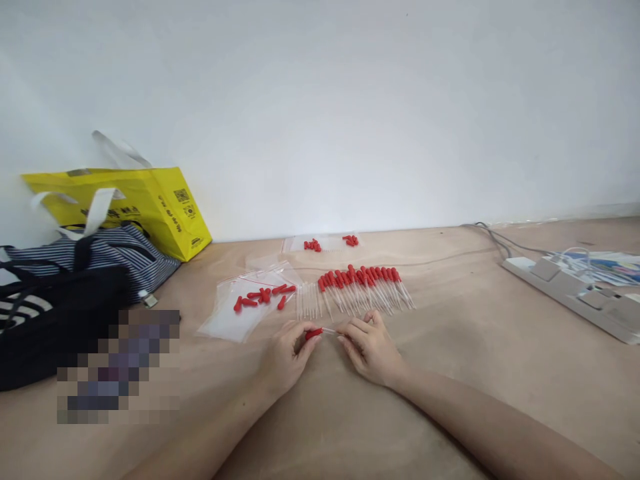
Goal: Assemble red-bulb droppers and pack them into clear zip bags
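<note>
My left hand pinches a red rubber bulb. From the bulb a thin clear tube runs right, and my right hand holds its far end between thumb and fingers. Just beyond my hands lies a row of droppers, red bulbs away from me and clear tubes toward me. Bare clear tubes lie side by side at the row's left. Several loose red bulbs rest on a clear plastic bag farther left.
Near the wall are more red bulbs on clear plastic. A yellow bag, a striped bag and a black bag stand left, beside a blurred-out item. At right are a power strip, cables and printed sheets.
</note>
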A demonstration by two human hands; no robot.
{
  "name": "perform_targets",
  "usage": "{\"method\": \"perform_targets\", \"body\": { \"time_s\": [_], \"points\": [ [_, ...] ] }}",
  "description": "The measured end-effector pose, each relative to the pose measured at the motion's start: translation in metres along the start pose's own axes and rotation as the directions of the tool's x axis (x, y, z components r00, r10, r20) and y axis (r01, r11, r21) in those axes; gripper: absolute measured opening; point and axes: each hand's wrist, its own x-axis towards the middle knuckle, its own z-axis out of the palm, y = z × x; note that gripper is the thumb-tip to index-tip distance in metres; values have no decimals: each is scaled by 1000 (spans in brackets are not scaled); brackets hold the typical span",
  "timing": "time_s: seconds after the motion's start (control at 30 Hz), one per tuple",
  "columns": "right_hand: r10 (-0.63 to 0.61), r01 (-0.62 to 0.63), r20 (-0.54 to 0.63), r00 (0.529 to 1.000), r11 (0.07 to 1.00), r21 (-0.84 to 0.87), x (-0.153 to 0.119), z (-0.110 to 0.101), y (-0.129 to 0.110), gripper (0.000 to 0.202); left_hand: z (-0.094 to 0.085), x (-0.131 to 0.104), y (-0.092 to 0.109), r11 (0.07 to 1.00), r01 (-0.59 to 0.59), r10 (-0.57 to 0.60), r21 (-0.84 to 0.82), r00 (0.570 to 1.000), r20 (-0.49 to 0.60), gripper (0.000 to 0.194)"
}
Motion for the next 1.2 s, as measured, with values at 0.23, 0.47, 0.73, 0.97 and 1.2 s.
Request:
{"method": "perform_targets", "body": {
  "time_s": [0.23, 0.47, 0.73, 0.97, 1.2],
  "points": [
    [-22, 23, 34, 999, 1000, -17, -1, 3, -3, 25, 1, -1, 0, 997, -18, 20, -78, 999, 26, 19],
    [-129, 135, 62, 990, 986, -102, 1, -1, 2, 26, -2, -3, 4, 995, -78, 83, -60, 992, 91, 21],
    [-207, 208, 22, 978, 972, -112, 3, 1, -1, 20, -1, -5, 7, 961, -271, 270, 57, 963, 21, 18],
    [-200, 202, 39, 979, 976, -84, 4, 3, -2, 21, 1, -3, 6, 954, -298, 295, 35, 952, 81, 18],
    [-154, 155, 107, 982, 988, 2, 6, -2, 3, 22, -3, 0, 4, 993, -115, 115, -11, 985, 126, 16]
  ]
}}
